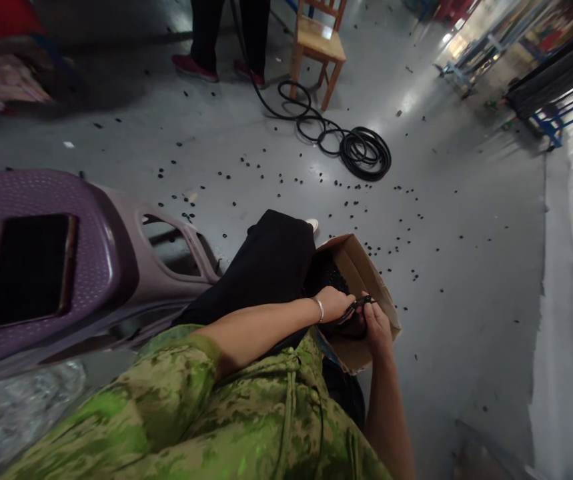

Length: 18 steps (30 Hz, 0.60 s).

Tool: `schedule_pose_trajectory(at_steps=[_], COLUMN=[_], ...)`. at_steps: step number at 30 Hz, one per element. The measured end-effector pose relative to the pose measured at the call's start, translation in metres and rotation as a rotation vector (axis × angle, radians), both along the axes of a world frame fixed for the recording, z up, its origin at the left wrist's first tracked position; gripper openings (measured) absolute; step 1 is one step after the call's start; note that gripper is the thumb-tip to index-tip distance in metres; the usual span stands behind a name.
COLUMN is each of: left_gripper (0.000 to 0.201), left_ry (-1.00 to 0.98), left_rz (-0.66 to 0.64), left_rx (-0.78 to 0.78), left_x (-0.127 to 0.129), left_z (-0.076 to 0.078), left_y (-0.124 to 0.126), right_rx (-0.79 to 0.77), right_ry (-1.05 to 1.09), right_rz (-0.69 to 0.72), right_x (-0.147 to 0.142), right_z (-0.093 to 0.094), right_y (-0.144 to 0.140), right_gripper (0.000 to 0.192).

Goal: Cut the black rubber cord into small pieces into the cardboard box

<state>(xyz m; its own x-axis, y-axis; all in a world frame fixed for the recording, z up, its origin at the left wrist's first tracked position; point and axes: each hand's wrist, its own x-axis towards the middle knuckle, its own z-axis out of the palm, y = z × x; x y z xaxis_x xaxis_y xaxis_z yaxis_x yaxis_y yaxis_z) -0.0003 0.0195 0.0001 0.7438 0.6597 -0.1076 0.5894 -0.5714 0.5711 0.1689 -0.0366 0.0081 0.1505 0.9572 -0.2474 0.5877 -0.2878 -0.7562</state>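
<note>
In front of me, a cardboard box (pixel 386 308) stands open, with many small black pieces (pixel 330 275) heaped inside. Both hands are over it, close together. My left hand (pixel 335 303), with a bracelet at the wrist, is closed around a slim dark object (pixel 347 313) whose kind I cannot make out. My right hand (pixel 377 323) pinches a small black piece (pixel 364 301) between thumb and fingers, touching or nearly touching the dark object. The fingers partly hide both items.
Small black rings and bits litter the grey floor. A coiled black hose (pixel 366 155) lies ahead by a wooden chair (pixel 322 39) and a standing person's legs (pixel 206 33). To my left is a purple plastic stool (pixel 97 267) bearing a phone (pixel 31 267).
</note>
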Motion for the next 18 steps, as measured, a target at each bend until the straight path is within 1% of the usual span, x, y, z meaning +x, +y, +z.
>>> schedule_pose_trajectory(at_steps=[3, 8, 13, 15, 18], left_gripper=[0.027, 0.029, 0.029, 0.03, 0.029], left_ry=[-0.005, 0.012, 0.027, 0.028, 0.027], left_rz=[-0.003, -0.016, -0.024, -0.024, -0.027], left_rx=[-0.018, -0.04, -0.039, -0.026, -0.012], left_x=[-0.0007, -0.002, -0.0024, -0.0022, -0.0017], left_z=[0.0, 0.0017, 0.002, 0.0006, -0.0019], left_y=[-0.0001, -0.0002, -0.0011, -0.0017, -0.0022], right_rx=[0.03, 0.032, 0.069, 0.074, 0.071], right_ry=[-0.051, -0.115, -0.177, -0.233, -0.341], right_rz=[0.061, 0.117, 0.24, 0.251, 0.252], right_x=[-0.0001, -0.0019, -0.0004, 0.0013, 0.0042], right_z=[-0.0018, -0.0049, -0.0033, -0.0035, -0.0049], right_y=[0.0002, -0.0021, -0.0021, -0.0008, 0.0018], right_gripper=[0.055, 0.049, 0.036, 0.03, 0.026])
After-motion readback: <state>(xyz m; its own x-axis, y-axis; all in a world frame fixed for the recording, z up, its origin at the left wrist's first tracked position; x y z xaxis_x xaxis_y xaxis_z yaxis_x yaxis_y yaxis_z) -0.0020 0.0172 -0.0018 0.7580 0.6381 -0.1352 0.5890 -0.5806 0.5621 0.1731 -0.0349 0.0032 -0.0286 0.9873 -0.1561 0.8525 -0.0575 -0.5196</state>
